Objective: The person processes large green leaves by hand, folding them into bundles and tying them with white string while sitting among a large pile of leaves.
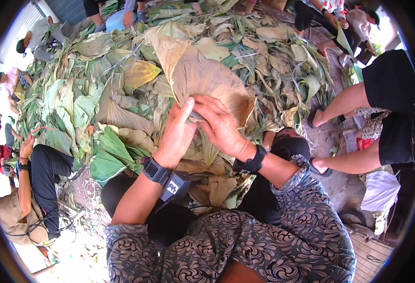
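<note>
Before me lies a broad heap of dried leaves [136,106], brown, pale and green, which look like lotus leaves. Both hands hold a large dry brown leaf [211,74], folded so that it fans away from me. My left hand [175,131] grips its narrow lower end from the left, thumb up. From the right, my right hand [220,120] lays its fingers over that same end, close to the left fingertips. The leaf's right edge curls under, and the part inside my hands is hidden. A bundle of greener leaves [113,155] lies left of my left wrist.
Loose pale strings [124,60] run across the heap. A seated person [23,205] is close on my left, and a standing person's legs [349,106] are on my right. Several more people surround the heap. A light blue basin [117,22] stands at the far side.
</note>
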A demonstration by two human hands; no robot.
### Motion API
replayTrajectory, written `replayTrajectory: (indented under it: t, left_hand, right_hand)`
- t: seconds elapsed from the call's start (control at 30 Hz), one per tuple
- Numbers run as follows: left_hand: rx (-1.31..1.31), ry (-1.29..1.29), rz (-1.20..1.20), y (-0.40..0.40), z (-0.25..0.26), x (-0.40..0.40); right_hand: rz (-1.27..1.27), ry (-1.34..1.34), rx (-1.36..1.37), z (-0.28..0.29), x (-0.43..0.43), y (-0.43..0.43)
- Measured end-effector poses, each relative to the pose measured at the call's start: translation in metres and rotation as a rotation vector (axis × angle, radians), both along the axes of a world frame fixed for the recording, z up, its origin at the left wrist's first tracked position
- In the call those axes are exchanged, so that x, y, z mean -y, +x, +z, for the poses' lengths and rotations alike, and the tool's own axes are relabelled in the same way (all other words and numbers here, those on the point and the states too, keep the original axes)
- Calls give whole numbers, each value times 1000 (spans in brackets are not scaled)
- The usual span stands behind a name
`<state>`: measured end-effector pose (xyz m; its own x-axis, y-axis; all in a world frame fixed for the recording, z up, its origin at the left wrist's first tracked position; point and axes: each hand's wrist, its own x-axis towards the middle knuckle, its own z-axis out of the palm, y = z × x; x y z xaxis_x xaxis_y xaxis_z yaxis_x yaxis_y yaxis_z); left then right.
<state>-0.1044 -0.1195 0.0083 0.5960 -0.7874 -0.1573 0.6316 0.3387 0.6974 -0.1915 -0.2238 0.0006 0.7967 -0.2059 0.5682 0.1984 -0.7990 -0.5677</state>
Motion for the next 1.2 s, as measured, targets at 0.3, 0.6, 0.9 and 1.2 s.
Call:
replayTrajectory:
  t: [0.3,0.6,0.9,1.2]
  left_hand:
    - [-74,11,163,21,-7,-4]
    - [-40,-88,397,57,22,-27]
    - [126,27,507,65,31,-45]
    - [232,168,-3,17,6,-17]
  right_hand:
    - [-10,-127,-6,-6,1,7]
    - [-203,-64,-320,-21,38,5]
    - [-123,41,-136,-11,35,-3]
    - [18,-29,-198,-10,19,1]
